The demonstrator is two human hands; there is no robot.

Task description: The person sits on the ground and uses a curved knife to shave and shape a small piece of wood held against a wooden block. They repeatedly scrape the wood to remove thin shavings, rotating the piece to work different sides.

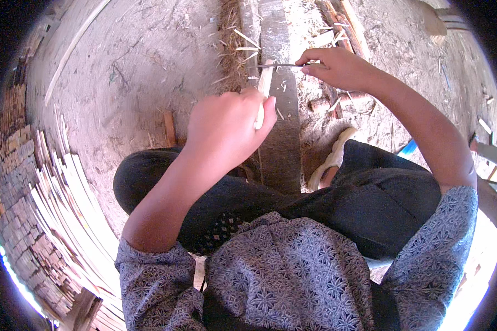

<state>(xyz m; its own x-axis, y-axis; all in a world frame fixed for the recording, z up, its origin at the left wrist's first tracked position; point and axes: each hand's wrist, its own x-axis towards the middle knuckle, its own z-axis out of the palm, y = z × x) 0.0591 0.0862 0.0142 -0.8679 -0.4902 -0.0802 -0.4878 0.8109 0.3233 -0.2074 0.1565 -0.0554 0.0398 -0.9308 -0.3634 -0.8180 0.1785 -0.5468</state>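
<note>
My left hand point(226, 121) is closed around a pale wooden strip point(265, 83), which points away from me over a dark wooden beam point(281, 138). Thumb and fingers wrap its near end, part of which shows beside the thumb. From the right, my right hand point(331, 67) grips a thin knife point(284, 65); its handle is mostly hidden in the fingers. The blade lies crosswise at the far end of the strip, seemingly touching it. Pale shavings point(247, 41) lie around the beam's far part.
At my left, long pale wooden strips point(74, 193) lie beside a stack of short cut wood point(16, 182). A small brown wood piece point(170, 128) stands near my left knee. Wooden sticks point(356, 103) lie right of the beam, near my sandalled foot point(334, 157).
</note>
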